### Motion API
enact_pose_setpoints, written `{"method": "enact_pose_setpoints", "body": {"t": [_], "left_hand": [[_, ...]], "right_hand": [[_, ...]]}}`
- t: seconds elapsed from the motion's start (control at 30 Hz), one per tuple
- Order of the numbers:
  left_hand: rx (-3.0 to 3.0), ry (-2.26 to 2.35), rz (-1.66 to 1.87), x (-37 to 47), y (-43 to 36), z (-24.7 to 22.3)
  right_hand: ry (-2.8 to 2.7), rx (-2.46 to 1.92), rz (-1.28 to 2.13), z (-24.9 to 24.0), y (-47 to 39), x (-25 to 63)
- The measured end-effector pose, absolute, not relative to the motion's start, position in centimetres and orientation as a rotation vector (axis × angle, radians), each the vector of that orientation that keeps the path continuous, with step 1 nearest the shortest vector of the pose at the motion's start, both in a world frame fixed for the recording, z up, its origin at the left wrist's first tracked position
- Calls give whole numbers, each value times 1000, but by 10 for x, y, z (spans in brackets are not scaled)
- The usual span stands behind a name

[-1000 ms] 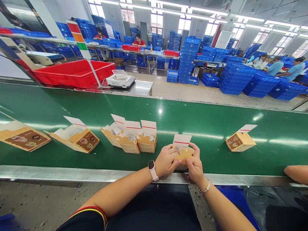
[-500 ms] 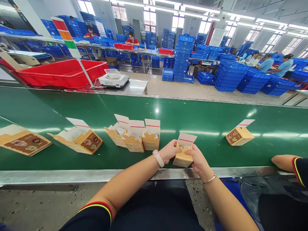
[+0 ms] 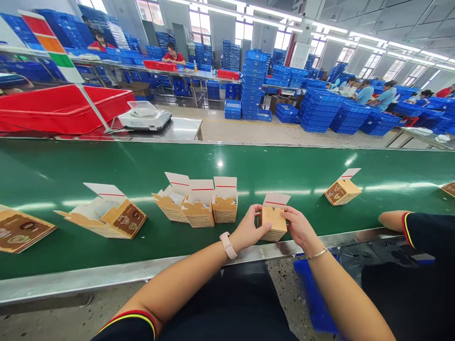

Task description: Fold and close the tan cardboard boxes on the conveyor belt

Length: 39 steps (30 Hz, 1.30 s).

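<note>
The held carton (image 3: 274, 228) sits between the two hands, just inside the metal near edge (image 3: 106, 273) of the green counter (image 3: 284, 166). The left hand (image 3: 250, 230) grasps its left side, thumb laid across the front; the right hand (image 3: 299, 228) grips its upper right edge. A white flap with a red stripe stands up at the carton's back, just beyond the hands.

Left of the left hand, a short gap away, three open cartons (image 3: 198, 215) stand close together; farther left lies a tilted open carton (image 3: 130, 219). To the right, the counter runs open from the right hand to a lone carton (image 3: 342, 193), while a co-worker's forearm (image 3: 393, 219) rests by the near edge. Straight ahead, a broad green stretch reaches from the hands to the far rail (image 3: 249, 143). Beyond it, ahead and left, are a white scale (image 3: 147, 120) and a red bin (image 3: 53, 113).
</note>
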<state>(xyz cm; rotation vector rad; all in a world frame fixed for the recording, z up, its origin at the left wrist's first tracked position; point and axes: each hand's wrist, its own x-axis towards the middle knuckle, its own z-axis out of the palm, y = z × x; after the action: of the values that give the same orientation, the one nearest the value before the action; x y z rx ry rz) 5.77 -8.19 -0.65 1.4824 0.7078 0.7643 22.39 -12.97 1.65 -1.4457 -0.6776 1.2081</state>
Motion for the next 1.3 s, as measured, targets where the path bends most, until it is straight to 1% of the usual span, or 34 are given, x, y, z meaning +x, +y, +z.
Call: {"method": "enact_pose_setpoints", "body": {"t": [0.1, 0.17, 0.27, 0.37, 0.43, 0.5, 0.63, 0.73, 0.8, 0.87, 0.97, 1.07, 1.17, 1.3], "left_hand": [[1555, 626, 736, 64, -83, -10], [1634, 639, 808, 67, -84, -13], [1912, 745, 1070, 68, -88, -17], [2167, 732, 1330, 68, -91, -23], [2184, 700, 1492, 71, -90, -28], [2162, 689, 1566, 75, -88, -31], [2239, 663, 1445, 76, -86, -26], [2406, 670, 1456, 71, -93, -15], [2562, 683, 1397, 68, -101, -5], [2720, 723, 1169, 69, -108, 7], [2849, 901, 724, 78, -114, 23], [2876, 1012, 465, 89, -113, 36], [2874, 981, 394, 95, -110, 40], [2831, 923, 419, 99, -108, 35]], "right_hand": [[-703, -1453, 1263, 22, -128, 230], [-742, -1434, 1344, 27, -130, 235], [-849, -1374, 1471, 33, -136, 242], [-919, -1355, 1479, 32, -141, 248], [-918, -1363, 1475, 28, -139, 250], [-904, -1379, 1483, 25, -134, 253], [-913, -1396, 1546, 23, -121, 262], [-973, -1332, 1622, 25, -119, 268], [-997, -1295, 1616, 25, -123, 269], [-980, -1299, 1542, 22, -131, 267], [-941, -1311, 1400, 17, -144, 262], [-932, -1336, 1280, 13, -152, 258], [-913, -1402, 1193, 12, -155, 259], [-933, -1443, 1228, 11, -146, 262]]}}
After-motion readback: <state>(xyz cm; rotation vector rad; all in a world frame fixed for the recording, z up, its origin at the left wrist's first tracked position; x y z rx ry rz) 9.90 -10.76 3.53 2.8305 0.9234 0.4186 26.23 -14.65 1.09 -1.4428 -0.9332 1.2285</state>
